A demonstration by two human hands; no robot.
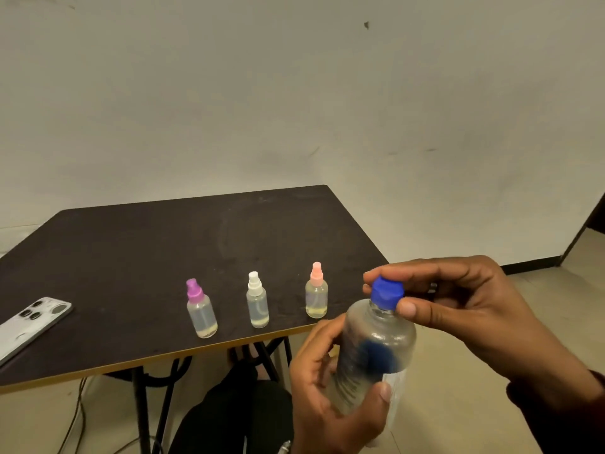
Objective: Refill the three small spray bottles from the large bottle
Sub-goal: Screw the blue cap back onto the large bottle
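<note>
Three small clear spray bottles stand upright in a row near the front edge of the dark table (137,257): one with a purple top (200,309), one with a white top (257,301), one with a pink top (316,291). Each holds a little yellowish liquid at the bottom. To their right, off the table's edge, my left hand (327,388) grips the body of the large clear bottle (376,352). My right hand (465,303) pinches its blue cap (387,293) between thumb and fingers.
A white phone (31,322) lies face down at the table's left front. Black folding legs and cables show under the table, along with my dark-clothed knee (235,411). A plain wall stands behind; tiled floor lies to the right.
</note>
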